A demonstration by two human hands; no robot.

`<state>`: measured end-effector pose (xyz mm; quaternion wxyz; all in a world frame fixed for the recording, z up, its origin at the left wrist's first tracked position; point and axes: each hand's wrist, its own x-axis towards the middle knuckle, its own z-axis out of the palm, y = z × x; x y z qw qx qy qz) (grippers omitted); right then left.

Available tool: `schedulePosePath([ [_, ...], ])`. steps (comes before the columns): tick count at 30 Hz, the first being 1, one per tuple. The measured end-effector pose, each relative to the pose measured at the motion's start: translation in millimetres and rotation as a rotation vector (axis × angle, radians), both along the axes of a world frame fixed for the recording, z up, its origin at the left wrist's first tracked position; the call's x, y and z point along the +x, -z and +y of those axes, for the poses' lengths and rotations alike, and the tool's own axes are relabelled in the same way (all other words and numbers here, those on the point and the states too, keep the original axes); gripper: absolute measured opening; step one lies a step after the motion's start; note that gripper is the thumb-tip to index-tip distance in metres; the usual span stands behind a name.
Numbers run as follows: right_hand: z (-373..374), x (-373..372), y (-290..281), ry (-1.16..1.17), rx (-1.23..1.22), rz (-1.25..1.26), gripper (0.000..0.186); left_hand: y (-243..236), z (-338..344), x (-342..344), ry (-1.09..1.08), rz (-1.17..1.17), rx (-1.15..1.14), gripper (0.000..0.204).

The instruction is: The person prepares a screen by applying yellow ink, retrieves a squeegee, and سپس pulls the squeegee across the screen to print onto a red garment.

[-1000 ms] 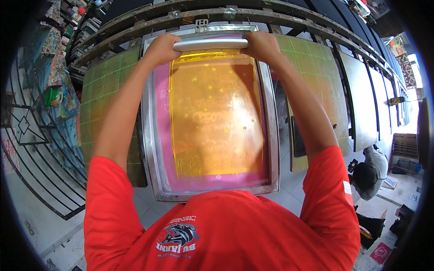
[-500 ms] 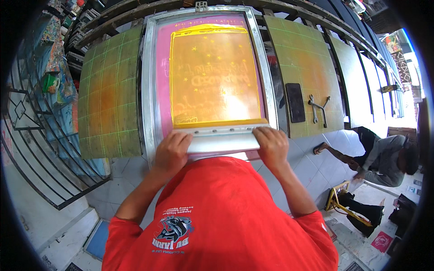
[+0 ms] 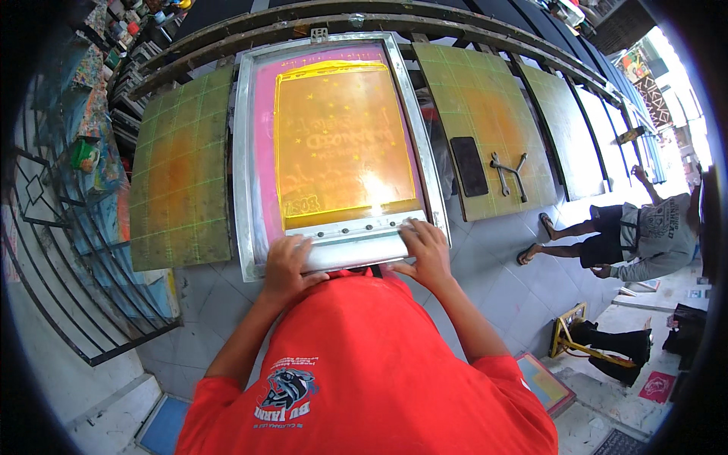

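Note:
A wide metal-handled squeegee (image 3: 356,241) lies across the near end of a screen-printing frame (image 3: 246,152). My left hand (image 3: 285,267) has its fingers over the squeegee's left end, the thumb stretched along the near side. At the right end, my right hand (image 3: 425,252) rests its fingers on top of the handle with the thumb spread toward my body. The squeegee's blade edge is hidden under the holder. Beyond it, the mesh (image 3: 341,144) shows an orange-yellow printed area with stars and lettering, bordered by pink.
Gridded boards flank the frame, one on the left (image 3: 182,167) and another on the right (image 3: 485,98). A dark phone (image 3: 469,167) and metal wrenches (image 3: 506,176) lie on the right board. Black railing (image 3: 68,265) stands left. A person (image 3: 644,235) stands at far right.
My view has shifted. The squeegee has come slightly nearer my body, its right end now angled farther away. My thumbs have spread out. The person at right has gone from bending to standing.

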<state>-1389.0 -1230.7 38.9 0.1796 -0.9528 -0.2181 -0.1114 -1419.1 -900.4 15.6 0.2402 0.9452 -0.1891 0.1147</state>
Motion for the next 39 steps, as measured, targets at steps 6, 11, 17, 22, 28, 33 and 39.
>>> schedulePosePath([
  [6,-53,19,47,0.563,0.531,0.181,0.045,33,70,-4,-0.738,0.172,-0.153,0.071],
  [11,-66,39,81,0.603,0.758,0.641,0.039,54,86,11,-0.884,0.445,-0.422,0.061],
  [17,-49,37,46,0.651,0.467,0.332,0.040,29,82,16,-0.914,0.482,-0.564,0.053],
  [22,-42,21,23,0.703,0.520,0.446,0.030,27,94,-2,-0.910,0.364,-0.663,0.052],
  [28,69,4,-9,0.487,0.688,0.495,0.026,-6,219,-26,-1.105,0.380,-0.563,0.069],
  [33,216,8,10,0.177,0.927,0.669,0.035,12,439,-58,-1.015,0.316,-0.641,0.063],
  [39,401,13,67,0.101,0.893,0.691,0.046,9,602,-70,-1.054,0.328,-0.657,0.071],
])
